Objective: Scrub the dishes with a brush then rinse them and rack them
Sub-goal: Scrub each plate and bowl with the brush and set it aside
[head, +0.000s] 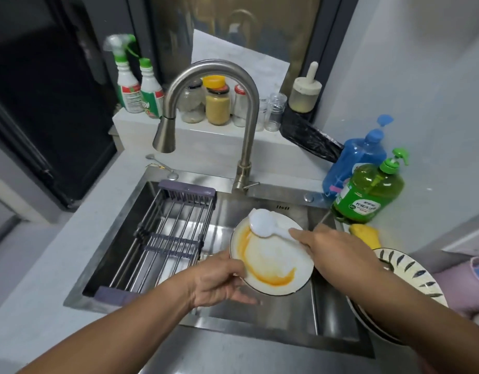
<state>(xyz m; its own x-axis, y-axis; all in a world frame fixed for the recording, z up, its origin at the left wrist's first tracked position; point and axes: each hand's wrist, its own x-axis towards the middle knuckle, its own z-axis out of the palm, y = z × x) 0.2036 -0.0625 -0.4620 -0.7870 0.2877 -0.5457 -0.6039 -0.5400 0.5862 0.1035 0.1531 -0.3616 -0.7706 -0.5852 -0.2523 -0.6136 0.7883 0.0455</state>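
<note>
A white plate (276,261) smeared with orange sauce is tilted over the steel sink (260,314). My left hand (222,282) grips its near-left rim, thumb on top. My right hand (338,247) holds the handle of a white brush (262,222), whose round head presses on the plate's far edge. A wire dish rack (165,233) spans the sink's left half and holds nothing. Stacked plates (411,268) with a dark leaf pattern stand on the counter at the right, partly hidden by my right forearm.
The curved faucet (233,109) rises behind the sink, its spout over the rack; no water runs. A green soap bottle (367,193), a blue bottle (354,160) and a yellow sponge (366,233) stand at the right. Jars and spray bottles line the back ledge.
</note>
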